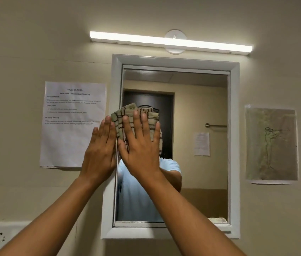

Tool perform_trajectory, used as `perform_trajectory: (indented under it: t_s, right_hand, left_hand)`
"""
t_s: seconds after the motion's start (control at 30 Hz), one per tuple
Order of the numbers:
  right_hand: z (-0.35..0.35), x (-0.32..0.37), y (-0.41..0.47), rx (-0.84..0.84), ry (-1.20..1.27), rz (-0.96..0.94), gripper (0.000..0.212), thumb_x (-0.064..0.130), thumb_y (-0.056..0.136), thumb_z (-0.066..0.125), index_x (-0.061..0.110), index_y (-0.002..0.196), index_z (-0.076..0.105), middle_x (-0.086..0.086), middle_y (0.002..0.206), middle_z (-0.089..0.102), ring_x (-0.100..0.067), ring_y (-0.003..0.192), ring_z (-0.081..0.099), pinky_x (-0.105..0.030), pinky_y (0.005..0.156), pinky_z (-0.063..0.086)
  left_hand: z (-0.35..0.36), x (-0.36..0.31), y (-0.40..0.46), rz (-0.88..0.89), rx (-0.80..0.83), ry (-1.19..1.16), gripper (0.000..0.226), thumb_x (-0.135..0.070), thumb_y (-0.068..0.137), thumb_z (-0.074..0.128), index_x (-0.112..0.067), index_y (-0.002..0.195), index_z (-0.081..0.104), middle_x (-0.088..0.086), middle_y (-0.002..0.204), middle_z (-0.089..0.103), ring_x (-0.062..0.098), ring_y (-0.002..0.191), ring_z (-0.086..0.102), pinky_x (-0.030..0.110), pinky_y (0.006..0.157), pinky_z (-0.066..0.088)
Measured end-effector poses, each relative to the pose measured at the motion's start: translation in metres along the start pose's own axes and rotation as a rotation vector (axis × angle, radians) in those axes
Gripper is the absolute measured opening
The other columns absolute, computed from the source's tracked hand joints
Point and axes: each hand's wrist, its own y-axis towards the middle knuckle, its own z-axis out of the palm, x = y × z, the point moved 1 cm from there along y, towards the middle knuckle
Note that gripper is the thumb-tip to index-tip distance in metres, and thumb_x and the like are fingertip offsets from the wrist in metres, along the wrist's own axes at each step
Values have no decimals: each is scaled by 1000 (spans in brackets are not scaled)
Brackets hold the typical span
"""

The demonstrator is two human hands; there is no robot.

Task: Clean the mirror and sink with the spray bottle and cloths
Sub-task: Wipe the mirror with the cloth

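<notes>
Right hand (140, 145): flat, fingers spread, palm pressing the cloth (125, 119) against the mirror (192, 163).
Left hand (100, 150): flat and empty, on the mirror's white frame (115, 85), at 9 o'clock of the right hand.
Cloth: checked beige, showing at 12 o'clock above the right fingers.
Paper sheet (72, 124): on the wall, at 9 o'clock of the mirror.

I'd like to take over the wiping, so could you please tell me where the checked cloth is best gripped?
Probably by the top edge of the checked cloth, coming from above. The right hand is spread flat over its middle, pressing it against the mirror, and the left hand lies flat along its left side. Only the folded upper edge shows free above the fingertips.
</notes>
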Motion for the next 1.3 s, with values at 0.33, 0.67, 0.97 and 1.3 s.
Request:
perform_trajectory:
  t_s: [0.33,0.67,0.97,1.3]
  right_hand:
    - [-21,-89,-36,42,-87,-79,70,53,98,37,25,157,14,-6,165,5,-24,152,-1,-58,119,7]
    - [-51,-176,-32,-29,-125,251,70,55,98,30,28,157,3,-4,166,-4,-22,152,-8,-55,121,4]
    - [-36,-146,-94,-60,-103,473,70,54,99,26,22,157,3,-8,165,-6,-27,152,-7,-61,119,4]
    - [-20,-70,-48,-29,-20,411,68,52,101,29,24,157,1,-7,165,-9,-27,151,-11,-57,119,-5]
  left_hand:
    - [5,-9,-20,-5,56,146,84,-15,80,46,-2,153,5,18,161,1,30,150,2,52,120,11]
    - [7,-21,-26,-47,42,128,71,-23,87,27,-2,152,7,18,161,5,31,150,5,52,120,13]
    - [3,-17,-34,-29,105,115,73,-21,85,27,-2,153,7,17,162,2,31,150,4,52,120,14]
    - [2,-15,-48,-20,145,55,76,-17,88,44,-3,153,7,15,162,1,27,150,1,45,122,9]
